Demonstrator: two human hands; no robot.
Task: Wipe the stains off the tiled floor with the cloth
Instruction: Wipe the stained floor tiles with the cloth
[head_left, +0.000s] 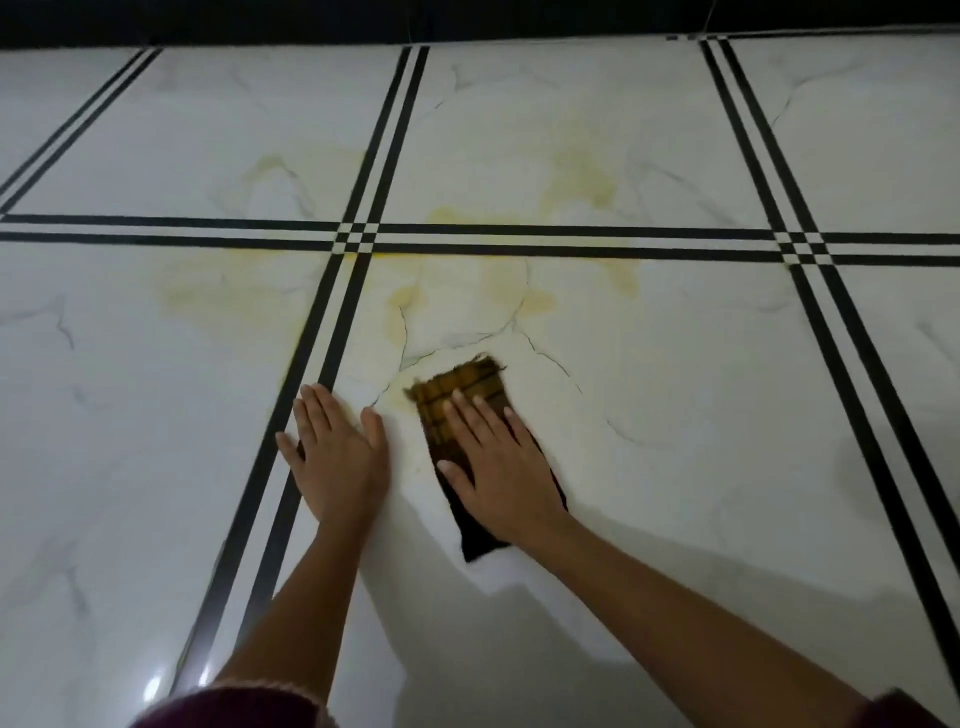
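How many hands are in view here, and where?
2. The left hand lies flat on the tiled floor by the black stripes; the right hand presses flat on the cloth, to its right. None seems hidden.

Dark rectangular cloth (460, 387) flat on the glossy white marble-look tiled floor (675, 415), near the pale yellow stains (540, 300).
I see the cloth lying flat on one tile, its far end soaked yellow-brown and a little blurred, its near end dark. The right hand (498, 467) presses on its middle with straight fingers. The floor has grey veins and double black border lines. The stains spread beyond the cloth's far end, over the crossing of the black lines and onto four tiles, strongest near the horizontal lines.
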